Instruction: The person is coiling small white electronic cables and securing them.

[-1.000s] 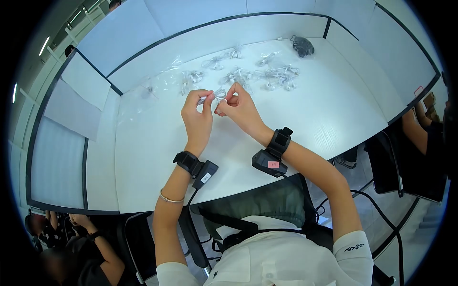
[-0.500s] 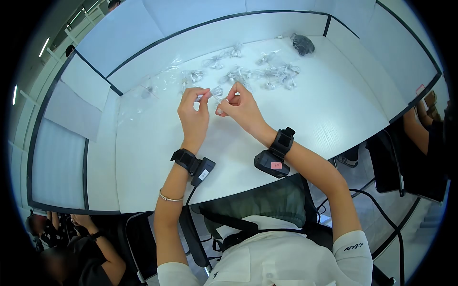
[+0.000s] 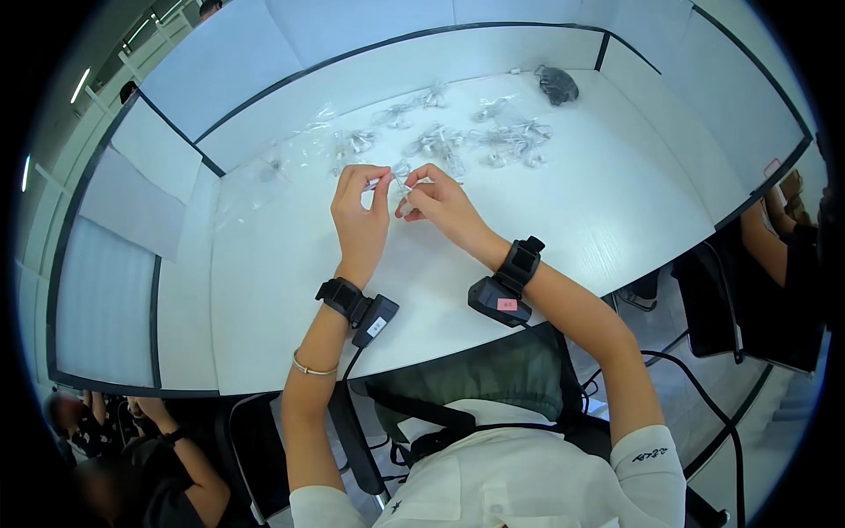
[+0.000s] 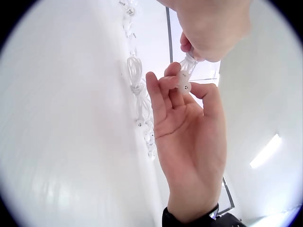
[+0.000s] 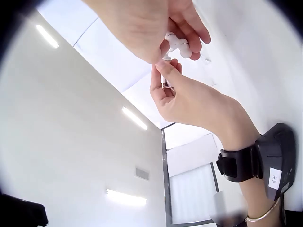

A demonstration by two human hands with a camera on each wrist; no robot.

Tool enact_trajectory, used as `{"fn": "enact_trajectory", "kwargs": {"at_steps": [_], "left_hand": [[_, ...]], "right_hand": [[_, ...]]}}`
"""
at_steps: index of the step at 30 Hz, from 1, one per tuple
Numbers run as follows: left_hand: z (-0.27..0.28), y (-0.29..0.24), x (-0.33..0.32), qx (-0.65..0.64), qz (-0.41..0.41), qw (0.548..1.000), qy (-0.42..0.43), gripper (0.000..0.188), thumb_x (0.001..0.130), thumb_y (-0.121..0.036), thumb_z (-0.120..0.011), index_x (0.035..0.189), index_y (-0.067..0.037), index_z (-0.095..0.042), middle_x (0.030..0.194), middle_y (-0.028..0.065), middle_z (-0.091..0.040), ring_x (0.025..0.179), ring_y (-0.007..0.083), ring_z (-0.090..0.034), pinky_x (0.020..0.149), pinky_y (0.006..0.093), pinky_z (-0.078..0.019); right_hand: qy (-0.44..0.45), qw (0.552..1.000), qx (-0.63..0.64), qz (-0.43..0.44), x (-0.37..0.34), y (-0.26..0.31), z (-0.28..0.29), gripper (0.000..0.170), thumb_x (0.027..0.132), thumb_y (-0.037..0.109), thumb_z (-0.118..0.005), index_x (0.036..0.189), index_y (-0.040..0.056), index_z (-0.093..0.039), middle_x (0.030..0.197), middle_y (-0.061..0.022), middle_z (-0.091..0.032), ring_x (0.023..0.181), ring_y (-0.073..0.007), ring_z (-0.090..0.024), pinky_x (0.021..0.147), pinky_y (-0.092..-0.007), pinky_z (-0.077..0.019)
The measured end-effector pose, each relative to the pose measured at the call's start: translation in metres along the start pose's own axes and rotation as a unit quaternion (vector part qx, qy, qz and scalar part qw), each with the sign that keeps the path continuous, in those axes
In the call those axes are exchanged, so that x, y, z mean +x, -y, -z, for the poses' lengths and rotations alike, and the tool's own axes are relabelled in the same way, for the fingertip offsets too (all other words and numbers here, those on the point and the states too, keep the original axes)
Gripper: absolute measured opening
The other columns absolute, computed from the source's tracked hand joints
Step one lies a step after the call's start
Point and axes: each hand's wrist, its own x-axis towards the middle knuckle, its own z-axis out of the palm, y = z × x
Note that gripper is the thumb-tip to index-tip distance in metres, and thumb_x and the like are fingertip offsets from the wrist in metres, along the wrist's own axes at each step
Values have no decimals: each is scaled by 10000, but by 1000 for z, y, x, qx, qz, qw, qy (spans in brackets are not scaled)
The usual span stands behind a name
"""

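Observation:
Both hands hold one pair of white wired earphones [image 5: 182, 49] above the table, in front of the chest. The left hand [image 3: 361, 209] pinches the gathered cord, and its gold-tipped plug [image 5: 163, 85] sticks out below those fingers in the right wrist view. My right hand [image 3: 451, 209] grips the earphones close to the two earbuds [image 4: 185, 87], with thumb and bent fingers around them. Between the hands runs a short looped stretch of white cord [image 4: 189, 65], partly hidden by the fingers.
Several bundled white earphones [image 3: 440, 141], some in clear plastic, lie spread beyond the hands. Clear plastic bags [image 3: 251, 189] are at the left, and a dark pouch [image 3: 558, 85] sits at the back right. White panels [image 3: 343, 75] with dark edging border the table [image 3: 563, 229].
The right hand's index finger has come down from its raised arch and reaches further left. My left hand shifted slightly left and back. The same earphones stay held.

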Motion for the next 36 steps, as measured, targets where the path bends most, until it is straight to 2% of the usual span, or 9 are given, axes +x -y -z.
{"fn": "enact_trajectory", "kwargs": {"at_steps": [1, 4, 5, 8, 11, 14, 20, 23, 36], "left_hand": [[0, -1, 0, 2, 0, 1000, 0, 58, 788, 31, -601, 835, -2, -594, 843, 85, -577, 778, 200, -582, 685, 274, -475], [-2, 1, -2, -26, 7, 1000, -2, 79, 779, 41, -602, 842, -5, -591, 865, 89, -574, 798, 204, -585, 705, 279, -476], [-3, 1, -3, -41, 11, 999, -3, 87, 776, 45, -601, 845, -6, -589, 872, 91, -573, 803, 206, -586, 711, 280, -475], [-4, 1, -4, -54, 5, 998, 17, 110, 766, 59, -595, 853, -7, -579, 887, 91, -566, 820, 209, -586, 726, 279, -475], [-7, 4, -5, -81, 16, 997, 14, 123, 762, 62, -592, 859, -9, -569, 884, 86, -560, 833, 203, -584, 737, 274, -472], [-8, 9, -6, -104, 25, 994, 19, 130, 762, 56, -596, 869, -10, -561, 884, 82, -554, 835, 198, -580, 744, 273, -468], [-5, 1, -5, -70, 50, 996, 13, 131, 768, 38, -604, 881, -14, -563, 866, 78, -553, 819, 191, -576, 723, 281, -460], [-4, 2, -5, -38, 34, 999, 18, 129, 772, 29, -609, 886, -12, -563, 851, 77, -553, 802, 189, -577, 711, 278, -457], [-5, 4, -8, -33, 63, 997, 18, 104, 782, -8, -633, 869, -6, -578, 841, 98, -645, 764, 203, -639, 699, 283, -493]], "right_hand": [[3, 1000, -6, 0, 0, -1, 0, 162, 877, 117, -489, 986, 0, -468, 827, -91, -607, 761, -136, -610, 672, -256, -486], [20, 999, -31, 28, 1, 3, -1, 183, 888, 144, -469, 943, -19, -529, 822, -65, -604, 767, -129, -613, 698, -257, -479], [3, 998, -56, 35, 1, 5, -3, 246, 900, 189, -453, 874, -20, -580, 785, -44, -597, 741, -104, -584, 693, -247, -449], [3, 989, -126, 82, 8, -1, 3, 272, 901, 219, -454, 823, -8, -581, 747, -40, -593, 707, -97, -539, 663, -243, -416], [14, 984, -156, 81, 9, 0, 8, 284, 903, 230, -457, 789, -2, -574, 726, -36, -590, 686, -100, -501, 646, -240, -394], [12, 981, -165, 101, 9, 1, 8, 284, 907, 230, -451, 777, 4, -561, 725, -38, -597, 697, -103, -521, 653, -251, -406], [19, 986, -145, 81, 6, 5, 6, 204, 917, 182, -440, 869, 11, -539, 672, -62, -593, 630, -113, -546, 600, -260, -420], [8, 980, -180, 80, 5, 7, 4, 181, 920, 166, -439, 900, 9, -528, 620, -63, -568, 570, -122, -535, 551, -268, -413], [-21, 958, -270, 95, -2, 12, 1, 169, 914, 170, -449, 907, 18, -525, 527, -89, -507, 461, -174, -504, 472, -318, -381]]}}
